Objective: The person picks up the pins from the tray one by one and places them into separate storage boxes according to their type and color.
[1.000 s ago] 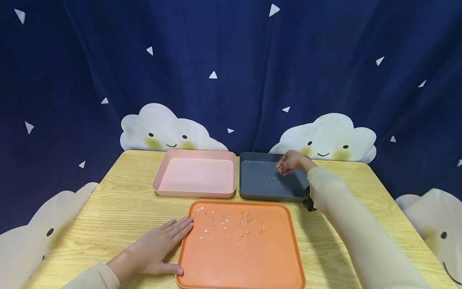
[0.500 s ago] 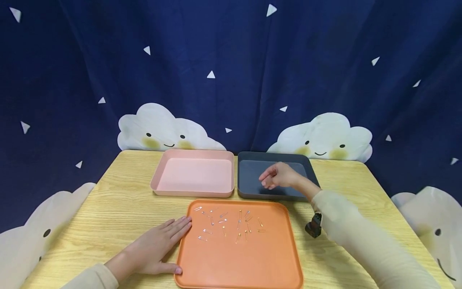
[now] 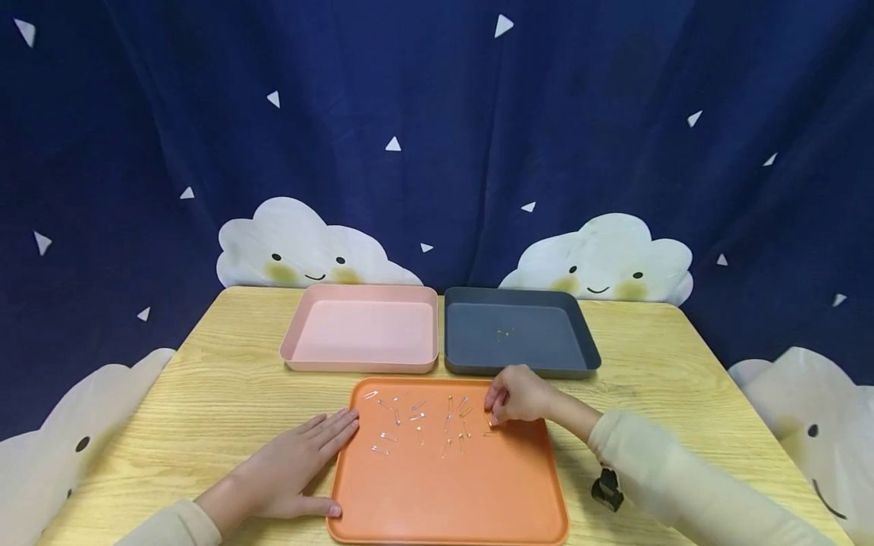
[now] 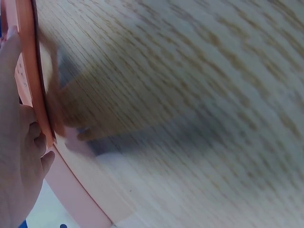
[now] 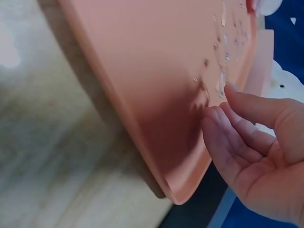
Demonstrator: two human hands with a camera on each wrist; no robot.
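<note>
My left hand (image 3: 293, 466) lies flat beside the orange tray (image 3: 451, 500), its fingertips and thumb touching the left rim. Over the tray's far right part, my right hand (image 3: 522, 394) reaches down with bent fingers. In the right wrist view a gap shows between its thumb (image 5: 237, 97) and fingers, and a safety pin (image 5: 204, 90) lies just by the fingertips. Whether they touch it is unclear. Several silver safety pins (image 3: 417, 416) are spread on the tray's far left, and several gold ones (image 3: 447, 447) lie toward the middle and right.
Behind the orange tray stand a pink tray (image 3: 369, 334) at left and a dark grey tray (image 3: 546, 341) at right, side by side. A few small gold pieces (image 3: 506, 332) lie in the grey one. A blue cloud-patterned curtain (image 3: 437, 76) hangs behind the wooden table (image 3: 239, 364).
My right hand has come from above the grey tray back toward me to the orange tray's far right part, uncovering the gold pieces in the grey tray. The left hand stays at the rim.
</note>
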